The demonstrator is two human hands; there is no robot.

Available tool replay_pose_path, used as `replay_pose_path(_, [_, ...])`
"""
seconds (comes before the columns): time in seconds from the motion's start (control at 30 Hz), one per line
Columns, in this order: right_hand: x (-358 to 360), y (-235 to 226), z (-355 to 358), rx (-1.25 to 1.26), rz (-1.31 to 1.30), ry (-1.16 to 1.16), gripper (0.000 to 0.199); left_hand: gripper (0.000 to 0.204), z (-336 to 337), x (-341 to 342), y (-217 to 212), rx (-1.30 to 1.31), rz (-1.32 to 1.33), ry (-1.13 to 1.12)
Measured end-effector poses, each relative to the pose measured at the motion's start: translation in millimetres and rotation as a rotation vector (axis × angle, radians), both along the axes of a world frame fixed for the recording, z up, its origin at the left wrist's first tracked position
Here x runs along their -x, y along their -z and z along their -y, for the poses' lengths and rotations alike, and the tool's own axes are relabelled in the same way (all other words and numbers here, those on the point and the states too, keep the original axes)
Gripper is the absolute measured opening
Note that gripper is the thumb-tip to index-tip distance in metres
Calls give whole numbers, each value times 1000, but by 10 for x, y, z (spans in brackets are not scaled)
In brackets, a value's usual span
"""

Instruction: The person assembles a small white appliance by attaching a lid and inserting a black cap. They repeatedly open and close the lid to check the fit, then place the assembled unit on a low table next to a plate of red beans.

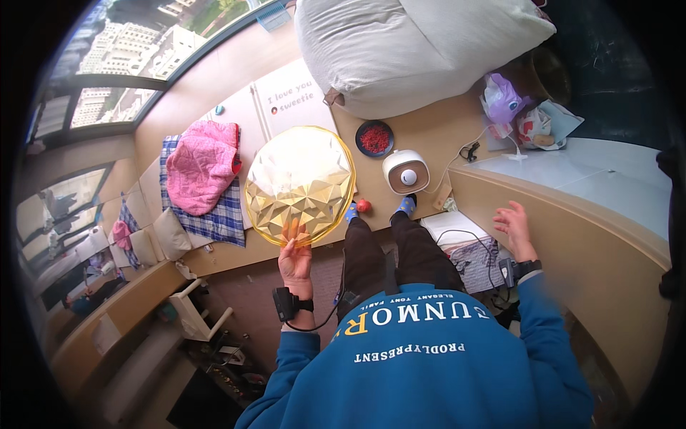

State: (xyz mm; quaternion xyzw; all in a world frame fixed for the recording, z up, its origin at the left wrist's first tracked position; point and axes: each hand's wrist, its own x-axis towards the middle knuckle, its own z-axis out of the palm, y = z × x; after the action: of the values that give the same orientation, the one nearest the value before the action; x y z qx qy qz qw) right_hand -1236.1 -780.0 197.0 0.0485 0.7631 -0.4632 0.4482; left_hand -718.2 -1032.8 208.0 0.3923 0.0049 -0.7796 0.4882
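Observation:
My left hand (294,263) is closed on the near rim of a large round plate (300,182). The plate is see-through, gold-tinted and faceted, and it is held up and tilted so that its broad face shows. Fingers show through it near the bottom edge. Off to the right, my right hand (516,227) is raised with its fingers apart and nothing in it. A small red round fruit (364,206) lies by my left foot, just right of the plate. Farther off sits a dark bowl (374,138) full of small red pieces.
A white and brown heater-like appliance (406,171) stands by my right foot, its cable running right. Left lie a pink quilted cloth (204,166) and a blue checked cloth (227,222). A big grey cushion (414,50) is at the back; a purple bag (502,99) sits right of it.

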Motion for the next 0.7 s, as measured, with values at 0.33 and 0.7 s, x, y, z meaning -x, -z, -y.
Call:
replay_pose_path(0.33, [-132,-419,-885,-4,-257,626,33,58,492,-1134,-19,64,-117,18])
replay_pose_path(0.7, [352,-1253,-1005,-101,-536,804,30,57,680,-1987,189,56,-148,-26])
